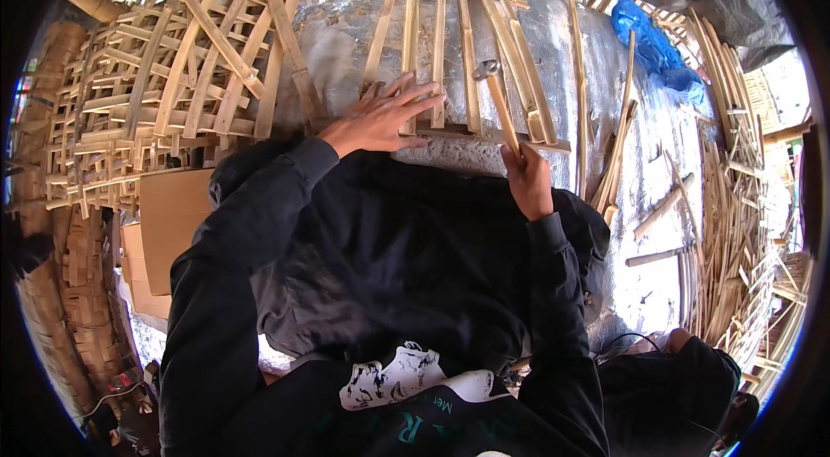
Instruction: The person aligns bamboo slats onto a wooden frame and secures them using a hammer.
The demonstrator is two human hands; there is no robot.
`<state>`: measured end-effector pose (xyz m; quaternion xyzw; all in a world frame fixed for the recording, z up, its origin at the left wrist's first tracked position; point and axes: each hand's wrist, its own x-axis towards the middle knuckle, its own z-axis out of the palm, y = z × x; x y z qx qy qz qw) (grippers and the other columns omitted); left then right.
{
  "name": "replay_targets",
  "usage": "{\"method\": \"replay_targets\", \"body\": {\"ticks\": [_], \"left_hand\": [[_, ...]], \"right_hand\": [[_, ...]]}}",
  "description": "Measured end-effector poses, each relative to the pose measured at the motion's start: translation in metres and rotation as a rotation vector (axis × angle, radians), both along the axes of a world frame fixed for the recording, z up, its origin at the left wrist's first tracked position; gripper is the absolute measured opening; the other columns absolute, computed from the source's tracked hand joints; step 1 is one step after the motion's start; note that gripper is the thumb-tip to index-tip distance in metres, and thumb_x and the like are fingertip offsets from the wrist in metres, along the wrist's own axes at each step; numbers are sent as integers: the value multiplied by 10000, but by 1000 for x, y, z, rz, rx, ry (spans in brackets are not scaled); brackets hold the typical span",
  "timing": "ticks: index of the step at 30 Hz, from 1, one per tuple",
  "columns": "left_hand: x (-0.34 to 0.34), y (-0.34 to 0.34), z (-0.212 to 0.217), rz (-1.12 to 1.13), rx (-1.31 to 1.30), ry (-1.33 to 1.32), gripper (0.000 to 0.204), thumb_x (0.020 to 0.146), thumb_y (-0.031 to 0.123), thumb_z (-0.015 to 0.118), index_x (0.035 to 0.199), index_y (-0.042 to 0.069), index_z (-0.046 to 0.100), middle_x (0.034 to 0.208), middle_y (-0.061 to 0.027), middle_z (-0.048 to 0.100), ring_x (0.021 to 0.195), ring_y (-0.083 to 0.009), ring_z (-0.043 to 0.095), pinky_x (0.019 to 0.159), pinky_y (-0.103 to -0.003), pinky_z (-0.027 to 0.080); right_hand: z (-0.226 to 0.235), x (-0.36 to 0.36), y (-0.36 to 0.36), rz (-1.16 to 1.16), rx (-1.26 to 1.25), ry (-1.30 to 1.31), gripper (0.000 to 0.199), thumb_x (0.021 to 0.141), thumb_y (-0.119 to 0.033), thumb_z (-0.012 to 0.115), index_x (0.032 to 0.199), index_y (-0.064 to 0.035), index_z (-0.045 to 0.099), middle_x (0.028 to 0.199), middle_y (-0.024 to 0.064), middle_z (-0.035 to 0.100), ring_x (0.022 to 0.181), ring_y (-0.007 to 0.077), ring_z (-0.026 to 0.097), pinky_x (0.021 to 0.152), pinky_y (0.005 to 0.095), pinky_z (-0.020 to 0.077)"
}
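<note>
In front of me lies a frame of several light bamboo slats [468, 59], set side by side across a thin far crosspiece and a near crosspiece [553, 146]. My left hand [380, 120] rests palm down over the near ends of the left slats, fingers spread, gripping nothing. The fingers of my right hand [529, 183] are wrapped round the lower end of a hammer's wooden handle [502, 111]. Its metal head [487, 70] points away from me, above the slats right of the middle. Whether the head touches a slat, I cannot tell.
Woven bamboo lattice panels [147, 68] are piled at the left, above a cardboard box [175, 228]. Loose bamboo strips [616, 159] lie at the right on silvery sheeting [596, 68]. A blue plastic sheet [644, 38] sits farther back. Another person in dark clothing [666, 401] is at lower right.
</note>
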<state>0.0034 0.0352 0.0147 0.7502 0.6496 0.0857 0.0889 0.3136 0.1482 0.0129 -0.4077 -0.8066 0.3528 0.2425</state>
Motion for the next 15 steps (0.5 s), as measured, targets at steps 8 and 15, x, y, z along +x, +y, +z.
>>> {"method": "replay_targets", "body": {"ticks": [8,15], "left_hand": [[-4,-5,12,-65,-110,25,1243,711,635,854,1681,287,158,1742,-13,151,1591,-435,128,1225,-680,250],[-5,-3,-1,-111,-18,-111,1327,645,621,885,1680,209,164,1738,-60,159,1598,-382,152,1232,-685,218]], "right_hand": [[26,-1,-35,100,-167,55,395,1026,-227,664,790,63,538,606,186,430,551,233,343,530,429,342],[30,4,-44,97,-183,25,377,1023,-194,661,776,54,521,608,166,436,544,218,374,529,416,343]]}}
